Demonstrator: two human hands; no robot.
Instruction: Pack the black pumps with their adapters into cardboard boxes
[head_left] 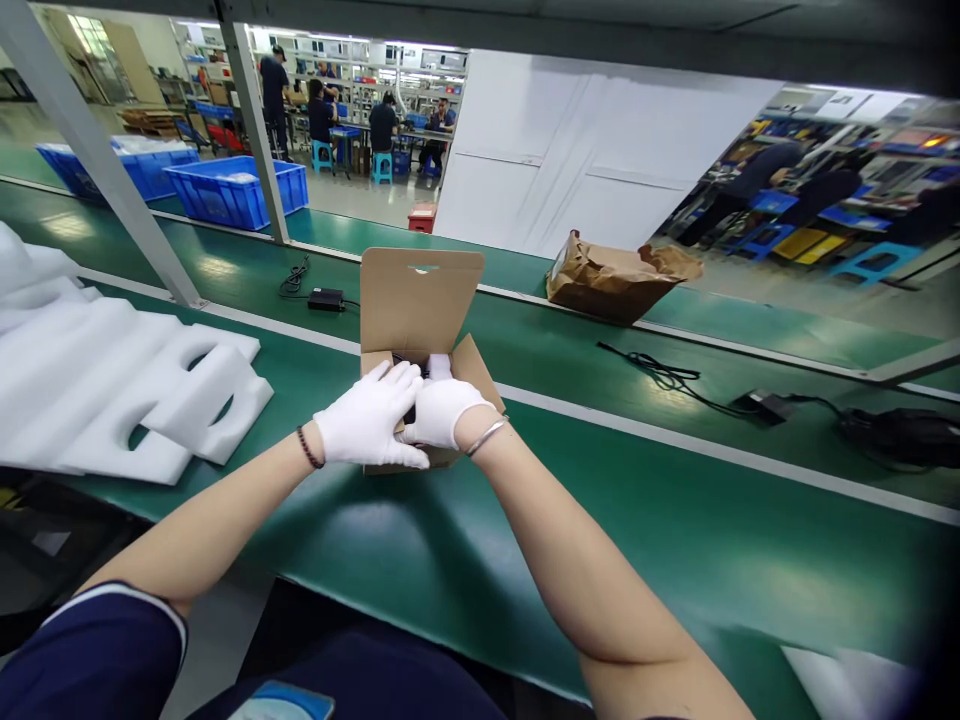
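An open cardboard box point(420, 300) stands on the green bench, its tall lid flap raised at the back and a side flap folded out at the right. My left hand point(371, 415), in a white glove, lies over the box's left front part with its fingers spread. Reaching into the box from the right is my right hand point(446, 410), also gloved; its fingers are largely hidden, and so is whatever they touch. Between and behind the hands, a white piece point(439, 367) and some dark items show inside the box.
White foam pieces point(112, 380) are piled at the left. Behind the box lies a black adapter point(326, 299) with its cord. At the right are a crumpled paper bag point(611, 280), cables point(660, 370) and a black bundle point(900, 435). Blue bins point(236, 192) and several people are farther back.
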